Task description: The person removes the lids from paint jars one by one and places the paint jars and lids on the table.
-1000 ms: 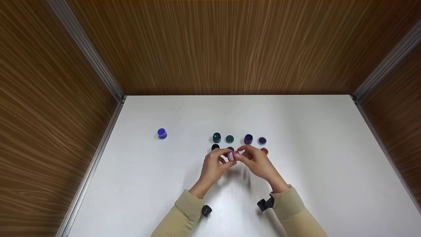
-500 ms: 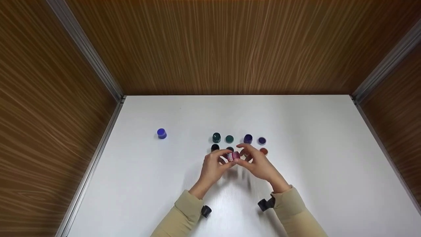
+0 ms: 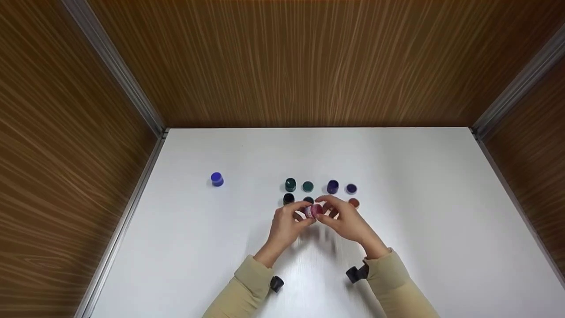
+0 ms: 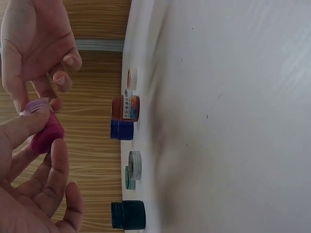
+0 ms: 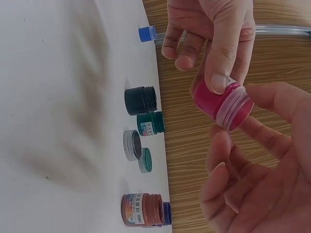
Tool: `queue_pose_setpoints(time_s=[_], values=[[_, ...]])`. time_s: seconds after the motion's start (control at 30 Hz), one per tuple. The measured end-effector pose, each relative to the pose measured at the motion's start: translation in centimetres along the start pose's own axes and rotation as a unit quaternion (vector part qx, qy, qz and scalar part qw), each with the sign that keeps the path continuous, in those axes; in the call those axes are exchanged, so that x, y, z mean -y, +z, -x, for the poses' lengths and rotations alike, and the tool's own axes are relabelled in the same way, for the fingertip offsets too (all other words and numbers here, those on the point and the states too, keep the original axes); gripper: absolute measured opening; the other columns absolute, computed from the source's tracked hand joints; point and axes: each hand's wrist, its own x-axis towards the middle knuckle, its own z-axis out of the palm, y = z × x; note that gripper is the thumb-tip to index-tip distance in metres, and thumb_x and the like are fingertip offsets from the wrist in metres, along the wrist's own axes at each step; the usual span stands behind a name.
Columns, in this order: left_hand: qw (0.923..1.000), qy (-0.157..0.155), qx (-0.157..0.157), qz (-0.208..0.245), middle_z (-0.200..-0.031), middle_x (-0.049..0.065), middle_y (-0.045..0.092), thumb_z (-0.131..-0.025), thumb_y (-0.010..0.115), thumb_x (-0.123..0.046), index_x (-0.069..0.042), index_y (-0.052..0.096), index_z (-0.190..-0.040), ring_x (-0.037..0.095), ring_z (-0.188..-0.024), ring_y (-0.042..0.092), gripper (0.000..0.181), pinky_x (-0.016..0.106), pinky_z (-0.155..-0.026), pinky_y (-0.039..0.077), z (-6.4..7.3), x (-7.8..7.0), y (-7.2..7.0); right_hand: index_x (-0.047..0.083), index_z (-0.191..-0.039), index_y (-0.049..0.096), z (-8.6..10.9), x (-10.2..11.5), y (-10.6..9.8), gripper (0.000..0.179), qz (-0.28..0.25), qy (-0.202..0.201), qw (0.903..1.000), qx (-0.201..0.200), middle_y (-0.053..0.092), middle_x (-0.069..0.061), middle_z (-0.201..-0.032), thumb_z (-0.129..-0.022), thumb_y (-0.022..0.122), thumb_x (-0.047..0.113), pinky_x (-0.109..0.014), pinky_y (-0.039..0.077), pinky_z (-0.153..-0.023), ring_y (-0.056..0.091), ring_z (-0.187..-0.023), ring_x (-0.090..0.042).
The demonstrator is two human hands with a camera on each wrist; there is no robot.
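Above the white table my left hand (image 3: 284, 225) holds a small magenta paint jar (image 5: 210, 99) between thumb and fingers, tilted on its side. Its clear ribbed lid (image 5: 232, 109) faces my right hand (image 3: 348, 221). That hand's thumb and fingers are curled about the lid, with the thumb touching its rim; how firmly the other fingers touch is hard to see. Just beyond the hands stand a lidless green jar (image 3: 290, 184), a lidless purple jar (image 3: 333, 187) and a lidless black jar (image 3: 288, 198). A brown-orange jar (image 5: 138, 209) is mostly hidden by my right hand in the head view.
Loose lids lie to the right of their jars: green (image 3: 308, 187), purple (image 3: 351, 189), dark grey (image 3: 308, 201) and orange (image 3: 354, 203). A blue capped jar (image 3: 216, 179) stands apart at the left. Wood-patterned panels (image 3: 282, 66) border the table.
My right index finger lifted off the lid and has come back toward it, while the thumb stays at the jar. The left hand keeps its hold and has hardly moved.
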Motion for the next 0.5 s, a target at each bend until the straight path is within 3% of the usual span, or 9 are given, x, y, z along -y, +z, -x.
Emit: queue_pose_setpoints(time_s=[0.1, 0.27, 0.37, 0.5], values=[[1.0000, 0.002, -0.002, -0.006, -0.095, 0.003, 0.070, -0.080, 0.083, -0.015, -0.010, 0.074, -0.108, 0.011, -0.069, 0.063, 0.030, 0.022, -0.061, 0.051, -0.01, -0.03, 0.00, 0.004, -0.126, 0.058, 0.00, 0.07, 0.01, 0.042, 0.004, 0.005, 0.9999, -0.009, 0.063, -0.002, -0.089, -0.091, 0.073, 0.020, -0.029, 0.047, -0.063, 0.056, -0.070, -0.015], [1.0000, 0.004, -0.005, -0.003, -0.098, 0.003, 0.070, -0.079, 0.083, -0.013, -0.010, 0.074, -0.108, 0.010, -0.068, 0.063, 0.031, 0.022, -0.060, 0.051, -0.01, -0.08, -0.03, 0.006, -0.110, 0.064, -0.14, 0.22, 0.09, 0.031, 0.007, 0.028, 0.9992, -0.027, 0.062, 0.001, -0.080, -0.090, 0.073, 0.028, -0.028, 0.045, -0.060, 0.055, -0.067, -0.014], [1.0000, 0.002, -0.003, -0.001, -0.098, 0.003, 0.070, -0.079, 0.083, -0.012, -0.010, 0.074, -0.108, 0.011, -0.068, 0.064, 0.031, 0.022, -0.060, 0.051, -0.03, -0.02, -0.03, 0.008, -0.105, 0.066, -0.19, 0.20, 0.05, 0.024, 0.007, 0.025, 0.9993, -0.026, 0.063, 0.002, -0.078, -0.090, 0.073, 0.026, -0.027, 0.045, -0.059, 0.056, -0.067, -0.014], [1.0000, 0.002, 0.000, -0.001, -0.097, 0.004, 0.070, -0.079, 0.083, -0.011, -0.010, 0.074, -0.108, 0.013, -0.069, 0.064, 0.031, 0.023, -0.061, 0.052, 0.00, 0.10, -0.07, 0.008, -0.110, 0.066, -0.15, 0.05, -0.02, 0.023, 0.008, 0.009, 0.9998, -0.015, 0.064, 0.001, -0.081, -0.090, 0.073, 0.019, -0.028, 0.047, -0.062, 0.057, -0.069, -0.014]])
